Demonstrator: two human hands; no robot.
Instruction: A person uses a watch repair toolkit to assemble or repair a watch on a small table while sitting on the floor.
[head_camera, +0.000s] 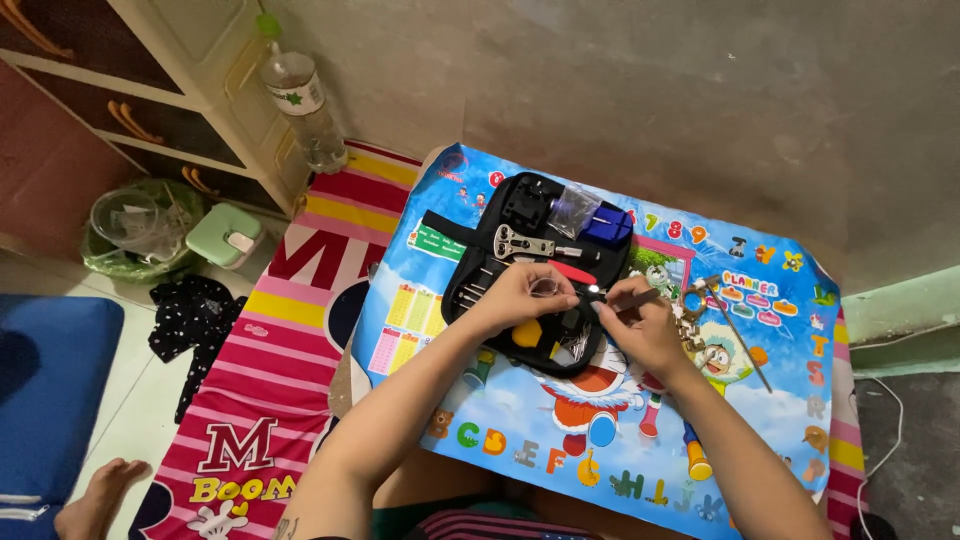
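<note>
The left hand (522, 293) pinches a small silvery ring-shaped part (546, 288), likely a watch piece, between thumb and fingertips, just above the open black zip tool case (470, 262) lying on the low worktop with the colourful cartoon cover (760, 400). The right hand (640, 325) is closed in a pen-style grip on a thin dark-handled hand tool (618, 299), whose tip meets the part at a bright glint between the two hands.

Risks, as judged from this position:
- Tip slip. The part is held in the air, unsupported; side pressure from the tool could skid off and jab the left fingertips.
- Dropped part. A loosened pinch would let it fall into the case among the other tools, where it is hard to find.
- Snagging. The silvery link band (692, 322) lies just beside the right hand; a wrist sweep could drag it.

Pose: both forearms converge from the lower edge, wrists raised, elbows apart. The left palm faces down; the right hand is angled inward toward the left.
</note>
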